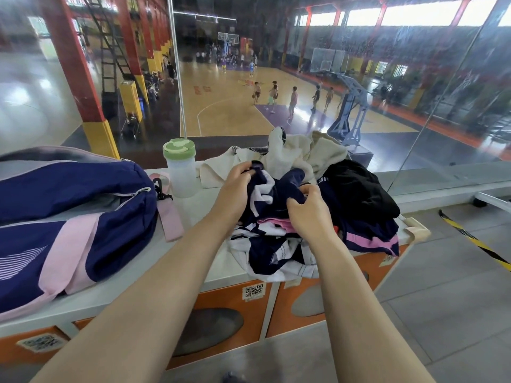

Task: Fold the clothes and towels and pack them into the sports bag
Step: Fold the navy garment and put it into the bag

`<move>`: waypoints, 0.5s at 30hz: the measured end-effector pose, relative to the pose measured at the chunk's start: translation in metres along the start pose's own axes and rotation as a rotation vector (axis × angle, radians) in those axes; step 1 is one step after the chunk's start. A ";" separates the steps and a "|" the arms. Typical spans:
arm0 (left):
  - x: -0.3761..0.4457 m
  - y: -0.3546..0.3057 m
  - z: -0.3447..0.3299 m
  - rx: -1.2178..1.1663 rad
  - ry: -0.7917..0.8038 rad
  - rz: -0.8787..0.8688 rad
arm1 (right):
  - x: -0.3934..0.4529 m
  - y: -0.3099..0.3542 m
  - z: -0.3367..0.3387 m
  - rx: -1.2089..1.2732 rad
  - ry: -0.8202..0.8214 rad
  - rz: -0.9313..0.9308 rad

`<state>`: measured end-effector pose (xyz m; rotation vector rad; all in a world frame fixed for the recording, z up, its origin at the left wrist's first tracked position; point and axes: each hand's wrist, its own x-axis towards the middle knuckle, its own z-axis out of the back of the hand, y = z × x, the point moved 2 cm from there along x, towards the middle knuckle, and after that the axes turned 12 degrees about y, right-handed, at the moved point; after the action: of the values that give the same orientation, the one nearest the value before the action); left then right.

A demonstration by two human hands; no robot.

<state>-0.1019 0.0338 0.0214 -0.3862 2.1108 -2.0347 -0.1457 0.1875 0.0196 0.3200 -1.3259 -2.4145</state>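
The bench (210, 272) is a white-topped locker row with orange doors, and it carries everything. Largest on it is the sports bag (69, 217), navy with pink panels, lying on its side well to the left of both grips; its zip runs along the top and the pictures do not show whether anything is inside. A pink strap (170, 219) hangs from the bag's near end, between the bag and the left grip.

The clothes pile (318, 217) lies loose and unfolded under and around both grips: a cream towel (293, 158) heaped beyond them, a black garment (356, 189) just right of the right grip, and white, navy and pink pieces below them toward the bench's front edge.

The navy garment (279, 197) sits on top of the pile, between the grips. The left hand (235, 189) is closed on its upper edge, fingers curled over the cloth. The right hand (309, 211) pinches a fold of the same garment, fingers bent around it.

The bottle (181, 170), cloudy with a green lid, stands upright just left of the left grip, near the bag's end; its contents cannot be told.
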 end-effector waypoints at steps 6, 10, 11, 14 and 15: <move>-0.006 0.003 -0.029 -0.343 0.165 0.030 | 0.008 -0.002 0.002 0.175 -0.012 -0.048; -0.004 0.007 -0.026 -0.543 0.178 0.095 | 0.012 0.007 -0.002 0.114 0.045 -0.134; -0.004 0.007 -0.025 -0.571 0.186 0.098 | 0.015 0.009 -0.004 0.062 0.056 -0.145; -0.005 0.004 -0.025 -0.643 0.213 0.094 | 0.023 0.020 -0.002 -0.102 0.129 -0.154; -0.004 0.004 -0.024 -0.662 0.210 0.096 | 0.025 0.025 0.001 -0.142 0.171 -0.153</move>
<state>-0.1059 0.0580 0.0181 -0.1513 2.8377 -1.3239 -0.1633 0.1660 0.0406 0.5939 -1.0857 -2.5239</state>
